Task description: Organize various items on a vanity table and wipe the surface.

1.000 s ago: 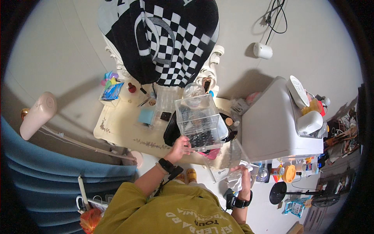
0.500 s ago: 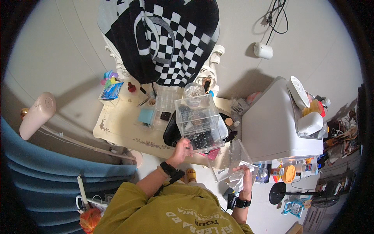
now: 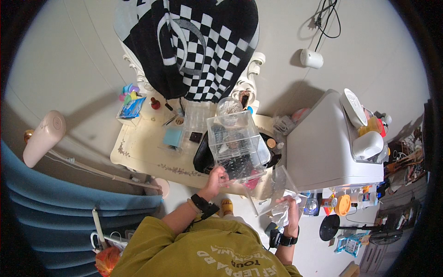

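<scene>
Left hand (image 3: 214,181): closed on the clear organizer (image 3: 233,144), situated at one o'clock. Right hand (image 3: 291,207): curled onto the clear tray (image 3: 278,185), situated at eleven o'clock. Caution: one-sided gripping may let the tray tip.

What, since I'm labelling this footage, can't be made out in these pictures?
In the head view:
Crumpled shiny item at the right hand: its kind, too small and glary.
Clear box in the left hand: its small contents, blurred by walls and reflections.
Checkered towel: top, cut off by the upper edge.
Red-orange bag: bottom, cut off by the lower edge.
</scene>
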`<act>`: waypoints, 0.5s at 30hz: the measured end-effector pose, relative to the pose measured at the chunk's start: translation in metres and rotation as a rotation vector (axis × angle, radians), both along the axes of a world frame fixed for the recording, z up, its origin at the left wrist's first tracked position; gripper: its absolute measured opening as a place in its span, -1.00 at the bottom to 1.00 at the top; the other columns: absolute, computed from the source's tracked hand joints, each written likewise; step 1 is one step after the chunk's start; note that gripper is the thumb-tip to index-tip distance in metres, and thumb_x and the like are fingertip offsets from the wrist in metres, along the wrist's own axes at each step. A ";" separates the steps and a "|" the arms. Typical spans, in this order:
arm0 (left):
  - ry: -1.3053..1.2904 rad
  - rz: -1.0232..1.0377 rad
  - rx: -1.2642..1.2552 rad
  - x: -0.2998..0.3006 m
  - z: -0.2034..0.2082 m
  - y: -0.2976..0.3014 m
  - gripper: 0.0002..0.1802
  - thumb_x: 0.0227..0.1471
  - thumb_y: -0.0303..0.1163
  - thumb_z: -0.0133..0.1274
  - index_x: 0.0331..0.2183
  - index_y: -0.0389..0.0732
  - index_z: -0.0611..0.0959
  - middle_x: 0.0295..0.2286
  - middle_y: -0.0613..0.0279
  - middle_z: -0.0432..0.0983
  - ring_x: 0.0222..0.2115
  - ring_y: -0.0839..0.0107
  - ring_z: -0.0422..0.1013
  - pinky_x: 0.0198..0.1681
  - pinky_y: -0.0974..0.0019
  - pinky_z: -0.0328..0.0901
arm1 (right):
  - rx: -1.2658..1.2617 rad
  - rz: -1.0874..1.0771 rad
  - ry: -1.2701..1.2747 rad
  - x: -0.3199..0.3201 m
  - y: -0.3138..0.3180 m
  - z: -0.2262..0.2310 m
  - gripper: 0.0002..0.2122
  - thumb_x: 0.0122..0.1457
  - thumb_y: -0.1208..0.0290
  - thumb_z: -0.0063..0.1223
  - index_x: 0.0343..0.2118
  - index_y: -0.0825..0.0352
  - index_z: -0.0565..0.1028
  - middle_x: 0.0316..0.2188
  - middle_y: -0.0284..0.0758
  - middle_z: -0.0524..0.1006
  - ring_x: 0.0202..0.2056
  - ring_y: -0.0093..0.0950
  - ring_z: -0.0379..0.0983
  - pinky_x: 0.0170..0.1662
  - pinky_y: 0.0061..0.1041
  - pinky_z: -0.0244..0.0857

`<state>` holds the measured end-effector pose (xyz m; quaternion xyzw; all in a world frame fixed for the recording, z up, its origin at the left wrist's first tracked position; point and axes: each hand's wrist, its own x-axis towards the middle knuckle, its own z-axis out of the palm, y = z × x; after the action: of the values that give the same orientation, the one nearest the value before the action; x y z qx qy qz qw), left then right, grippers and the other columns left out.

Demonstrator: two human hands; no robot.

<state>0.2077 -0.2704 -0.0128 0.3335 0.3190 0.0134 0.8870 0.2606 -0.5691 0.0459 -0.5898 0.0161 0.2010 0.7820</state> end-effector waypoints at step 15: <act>0.011 0.023 0.040 0.009 -0.001 0.005 -0.69 -0.16 -0.15 -0.10 -0.37 -0.10 0.30 -0.61 0.21 0.31 -0.63 0.24 0.35 -0.69 0.24 0.25 | 0.079 0.014 0.038 -0.007 -0.001 -0.003 -0.65 0.07 0.08 -0.07 -0.28 0.30 0.34 -0.44 -0.26 0.47 -0.38 -0.47 0.39 -0.32 -0.53 0.26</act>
<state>0.2172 -0.2653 -0.0135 0.3476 0.3274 0.0280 0.8782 0.2541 -0.5702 0.0427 -0.5545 0.0190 0.2181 0.8029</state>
